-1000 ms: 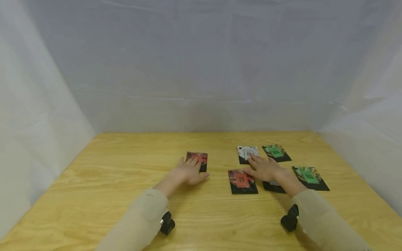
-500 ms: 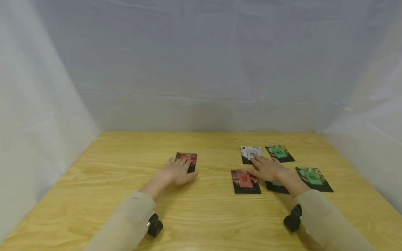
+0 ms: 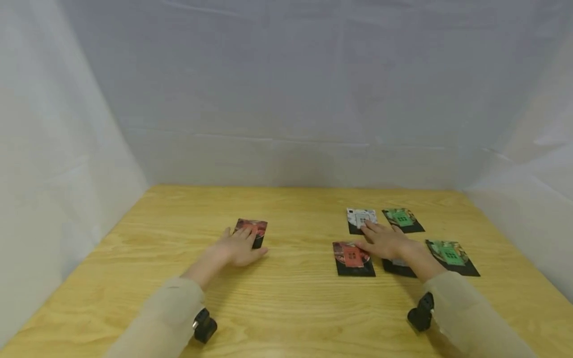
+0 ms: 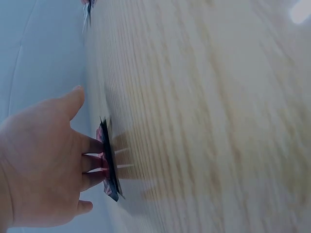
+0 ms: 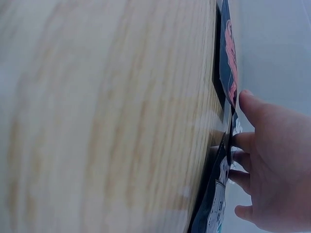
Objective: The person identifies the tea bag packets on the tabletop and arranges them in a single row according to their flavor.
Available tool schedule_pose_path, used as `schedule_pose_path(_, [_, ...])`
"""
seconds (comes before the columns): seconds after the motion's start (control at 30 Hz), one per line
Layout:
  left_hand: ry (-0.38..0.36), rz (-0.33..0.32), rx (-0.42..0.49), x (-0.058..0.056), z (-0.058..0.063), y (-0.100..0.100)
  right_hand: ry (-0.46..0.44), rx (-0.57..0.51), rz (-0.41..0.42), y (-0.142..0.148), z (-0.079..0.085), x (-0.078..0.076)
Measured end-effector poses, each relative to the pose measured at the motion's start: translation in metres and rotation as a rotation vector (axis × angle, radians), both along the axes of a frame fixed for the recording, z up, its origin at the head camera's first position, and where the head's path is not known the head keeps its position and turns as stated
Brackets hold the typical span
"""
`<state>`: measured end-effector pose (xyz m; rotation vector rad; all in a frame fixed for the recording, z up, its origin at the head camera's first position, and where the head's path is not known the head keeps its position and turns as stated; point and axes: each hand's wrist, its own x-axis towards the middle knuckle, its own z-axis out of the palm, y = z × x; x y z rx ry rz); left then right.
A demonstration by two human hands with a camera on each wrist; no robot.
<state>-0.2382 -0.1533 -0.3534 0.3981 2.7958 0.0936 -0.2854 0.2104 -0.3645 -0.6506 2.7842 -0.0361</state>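
Flat sachets with black lower parts lie on the wooden table. At the left, my left hand (image 3: 238, 247) has its straight fingers resting on a red-and-black sachet (image 3: 261, 229). In the left wrist view those fingertips press on the sachet's (image 4: 112, 179) face, and one edge tilts up. My right hand (image 3: 388, 241) is spread flat, its fingertips on a white-and-black sachet (image 3: 355, 217) at the back. Its thumb reaches the corner of a second red sachet (image 3: 352, 268). Beneath that palm a greyish sachet (image 3: 399, 270) is mostly hidden.
Two green sachets lie right of my right hand, one further back (image 3: 403, 218) and one nearer (image 3: 452, 254). White sheeting (image 3: 286, 99) walls the table (image 3: 291, 308) at the back and both sides. Each wrist wears a small black camera (image 3: 205, 325).
My left hand has slid leftward across the table, carrying the red sachet under its fingers. The right hand stays over the same sachets; the whole view has shifted slightly.
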Motion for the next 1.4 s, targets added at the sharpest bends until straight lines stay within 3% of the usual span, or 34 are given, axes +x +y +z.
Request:
schedule_pose_path(0.97, [0.005,0.082,0.105,0.035,0.005,-0.080,0.013,-0.003,0.009,0.000,0.002,0.002])
schedule_pose_path(1.4, [0.027,0.093,0.132,0.044,0.000,-0.120,-0.013,-0.019,-0.008,0.002,0.001,0.001])
